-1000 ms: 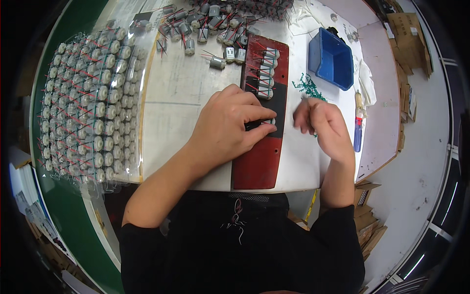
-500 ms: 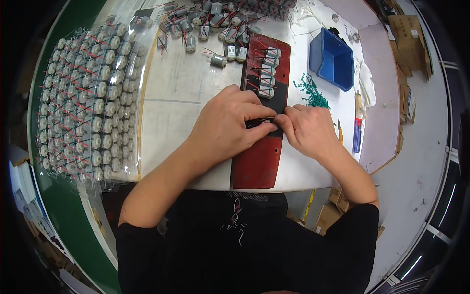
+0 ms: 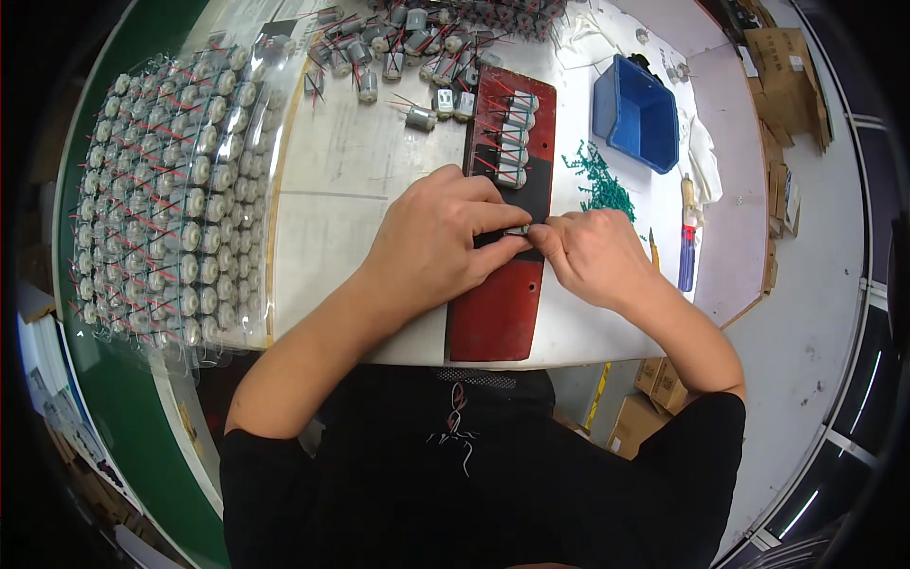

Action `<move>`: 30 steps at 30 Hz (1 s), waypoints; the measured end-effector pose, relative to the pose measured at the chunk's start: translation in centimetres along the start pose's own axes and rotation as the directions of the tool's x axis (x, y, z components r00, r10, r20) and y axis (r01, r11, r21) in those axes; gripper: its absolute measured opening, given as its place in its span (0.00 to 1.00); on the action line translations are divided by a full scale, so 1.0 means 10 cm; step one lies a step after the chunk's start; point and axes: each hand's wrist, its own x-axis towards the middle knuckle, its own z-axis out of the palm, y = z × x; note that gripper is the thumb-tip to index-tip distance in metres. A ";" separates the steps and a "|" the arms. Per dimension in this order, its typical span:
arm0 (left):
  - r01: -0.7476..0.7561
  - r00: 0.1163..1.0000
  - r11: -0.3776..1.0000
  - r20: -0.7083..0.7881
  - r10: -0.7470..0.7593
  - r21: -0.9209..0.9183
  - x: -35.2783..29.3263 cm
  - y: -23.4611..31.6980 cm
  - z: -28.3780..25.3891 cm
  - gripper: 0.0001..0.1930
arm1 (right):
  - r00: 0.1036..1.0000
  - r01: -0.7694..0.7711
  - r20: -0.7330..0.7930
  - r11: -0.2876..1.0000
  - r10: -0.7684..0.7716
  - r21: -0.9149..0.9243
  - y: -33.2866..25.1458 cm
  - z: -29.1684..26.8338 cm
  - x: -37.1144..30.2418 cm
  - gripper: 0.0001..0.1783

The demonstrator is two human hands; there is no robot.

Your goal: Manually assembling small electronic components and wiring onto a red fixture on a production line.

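My left hand (image 3: pixel 438 230) is closed, thumb and forefinger pinching a small motor (image 3: pixel 517 230), of which only a silvery sliver shows between the fingers. Against its right end presses my right hand (image 3: pixel 599 254), fingers curled and thumb pointing left; what they grip is hidden. Both hands rest over the black middle of a long red board (image 3: pixel 493 318). Farther up this board, several small silver motors (image 3: pixel 513 155) lie in a row, with red and dark wires sticking out to the left and green pieces at their right ends.
Loose wired motors (image 3: pixel 420 118) are heaped at the back. Clear plastic trays full of motors (image 3: pixel 194 204) stand at the left. To the right are green bits (image 3: pixel 607 190), a blue bin (image 3: pixel 654 133), a screwdriver (image 3: pixel 687 256), a yellow pointed tool (image 3: pixel 654 248) and a white cloth (image 3: pixel 706 161).
Both hands stay at the same spot on the board; the fingers have shifted slightly, and a silvery bit now shows between them. The whole view has drifted a little.
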 end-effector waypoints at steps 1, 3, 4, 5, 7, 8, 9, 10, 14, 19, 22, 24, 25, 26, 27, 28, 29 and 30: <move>-0.015 1.000 1.000 -0.004 0.015 0.009 0.00 0.00 -0.01 0.12 | 1.000 0.000 -0.012 1.000 0.000 -0.023 -0.03 -0.01 -0.01 0.31; -0.047 0.999 0.999 -0.009 0.047 0.026 0.01 0.01 -0.01 0.12 | 1.000 -0.005 -0.025 0.999 0.004 -0.044 -0.07 -0.01 -0.02 0.31; -0.049 0.999 0.998 -0.005 0.050 0.026 0.01 0.01 -0.01 0.12 | 1.000 -0.017 -0.014 0.998 0.017 -0.061 -0.08 -0.01 -0.02 0.31; -0.052 0.999 0.998 -0.003 0.052 0.031 0.01 0.01 -0.01 0.12 | 1.000 -0.030 -0.004 0.997 0.030 -0.077 -0.08 -0.01 -0.02 0.31; -0.061 0.998 0.997 0.003 0.060 0.046 0.01 0.02 -0.01 0.12 | 0.999 -0.047 -0.002 0.995 0.047 -0.091 -0.09 -0.01 -0.02 0.31; -0.067 0.998 0.997 0.007 0.066 0.050 0.01 0.02 -0.01 0.12 | 0.999 -0.040 -0.002 0.995 0.040 -0.092 -0.08 -0.01 -0.02 0.31; -0.052 0.999 0.997 0.014 0.051 0.057 0.00 0.02 0.00 0.11 | 0.999 -0.034 -0.002 0.995 0.034 -0.092 -0.07 0.00 -0.01 0.31; -0.037 0.999 0.997 0.021 0.035 0.065 0.00 0.03 0.00 0.11 | 1.000 -0.027 -0.003 0.995 0.027 -0.093 -0.07 0.00 -0.01 0.31; -0.053 0.998 0.995 0.019 0.052 0.081 0.00 0.03 0.02 0.10 | 0.999 -0.048 -0.008 0.995 0.047 -0.088 -0.08 -0.01 -0.02 0.31; -0.077 0.997 0.991 0.015 0.076 0.107 0.04 0.06 -0.01 0.11 | 0.998 -0.059 -0.028 0.991 0.056 -0.120 -0.06 0.02 0.01 0.32; -0.021 1.000 0.997 0.017 0.020 0.069 -0.01 0.04 0.00 0.11 | 0.999 -0.045 -0.033 0.998 0.044 -0.040 -0.02 0.06 0.02 0.32; 0.007 1.000 0.998 0.011 -0.008 0.055 -0.02 0.02 -0.03 0.11 | 0.998 -0.037 -0.052 0.988 0.045 0.151 0.05 0.04 0.02 0.32; -0.022 1.000 0.998 0.007 0.022 0.053 -0.03 0.01 -0.05 0.11 | 0.997 -0.028 -0.064 0.941 0.053 0.338 0.12 0.01 0.00 0.32; -0.051 0.999 0.997 0.004 0.051 0.052 -0.03 0.01 -0.07 0.11 | 0.995 -0.014 -0.074 0.859 0.061 0.512 0.19 -0.01 0.00 0.32; -0.081 0.997 0.995 0.003 0.081 0.050 -0.02 0.01 -0.08 0.12 | 0.995 -0.009 -0.079 0.860 0.058 0.511 0.27 -0.02 -0.03 0.32; -0.083 0.997 0.995 0.001 0.083 0.055 -0.01 0.02 -0.08 0.12 | 0.980 -0.034 -0.118 0.724 0.158 0.689 0.37 -0.04 -0.06 0.30; -0.113 0.993 0.987 -0.020 0.116 0.111 -0.01 0.03 -0.11 0.12 | 0.956 -0.035 -0.130 0.546 0.261 0.837 0.42 -0.03 -0.09 0.28; -0.141 0.988 0.976 -0.038 0.150 0.167 0.00 0.04 -0.13 0.12 | 0.924 -0.014 -0.116 0.338 0.363 0.941 0.45 -0.02 -0.09 0.25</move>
